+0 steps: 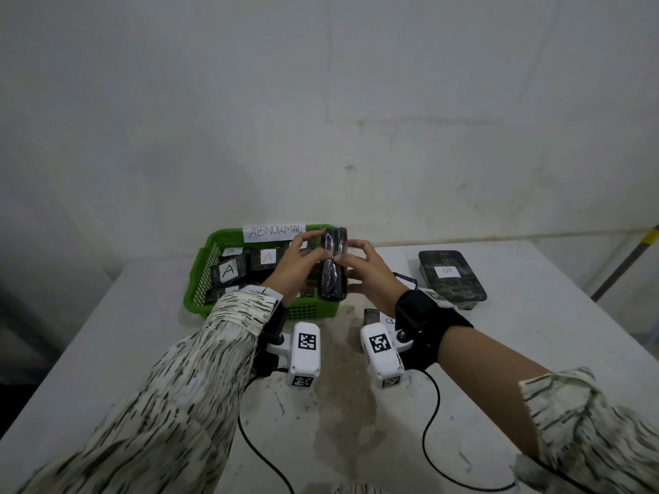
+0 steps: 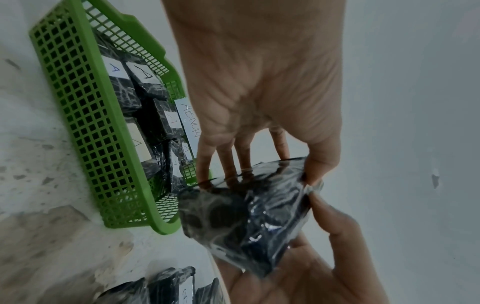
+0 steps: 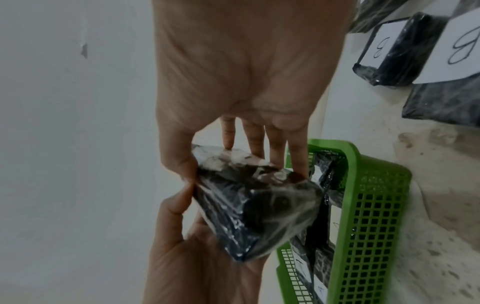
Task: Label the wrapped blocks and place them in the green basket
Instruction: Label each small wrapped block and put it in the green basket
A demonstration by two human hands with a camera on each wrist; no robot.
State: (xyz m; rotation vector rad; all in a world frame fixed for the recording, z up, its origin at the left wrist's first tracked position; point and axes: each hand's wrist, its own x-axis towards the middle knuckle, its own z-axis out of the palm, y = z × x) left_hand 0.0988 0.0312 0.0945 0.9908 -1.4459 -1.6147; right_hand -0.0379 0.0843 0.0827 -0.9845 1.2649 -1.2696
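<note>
A black block wrapped in clear film [image 1: 334, 265] stands on edge in the air over the right end of the green basket [image 1: 199, 279]. Both hands hold it, and no label shows on it. My left hand [image 1: 306, 254] grips its left side, fingers behind and thumb in front. My right hand [image 1: 356, 262] grips the right side the same way. In the left wrist view the block [image 2: 246, 222] sits between my left hand's thumb [image 2: 314, 174] and fingers. The right wrist view shows the block [image 3: 254, 209] the same way. The basket [image 2: 85, 123] holds several blocks labelled A.
A paper sign reading ABNORMAL [image 1: 274, 231] stands on the basket's far rim. A larger wrapped block labelled B [image 1: 451, 276] lies at the right of the white table [image 1: 535, 351]. More B blocks [image 3: 397, 51] lie under my right wrist. A wall rises close behind.
</note>
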